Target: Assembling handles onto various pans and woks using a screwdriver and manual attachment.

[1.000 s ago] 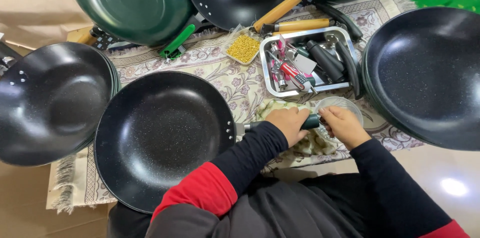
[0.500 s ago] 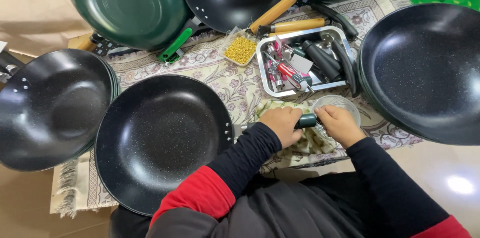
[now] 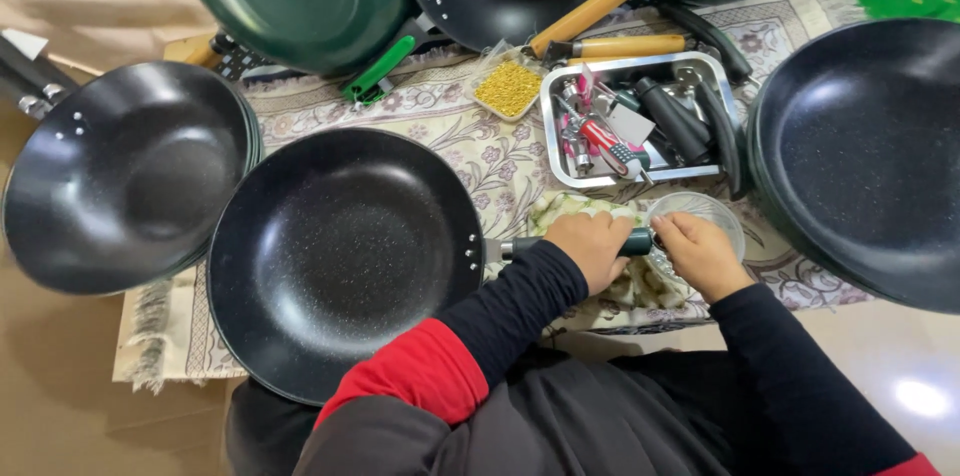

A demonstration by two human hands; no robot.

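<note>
The left hand [image 3: 592,248] is closing around the dark green handle [image 3: 636,242] of the black frying pan [image 3: 345,261], so this grip is clenched on the handle. The right hand [image 3: 697,254] is pinching the free end of the same handle, just to the right of the left grip. The handle's long axis is running left to right, almost level, and its free end is pointing right, toward the right hand. The pan bowl is lying to the left of both grips, open side up, on the patterned cloth [image 3: 500,161]. Just behind the right grip a small clear glass bowl [image 3: 712,210] is standing. Further behind, a metal tray [image 3: 552,136] is holding tools and handles.
</note>
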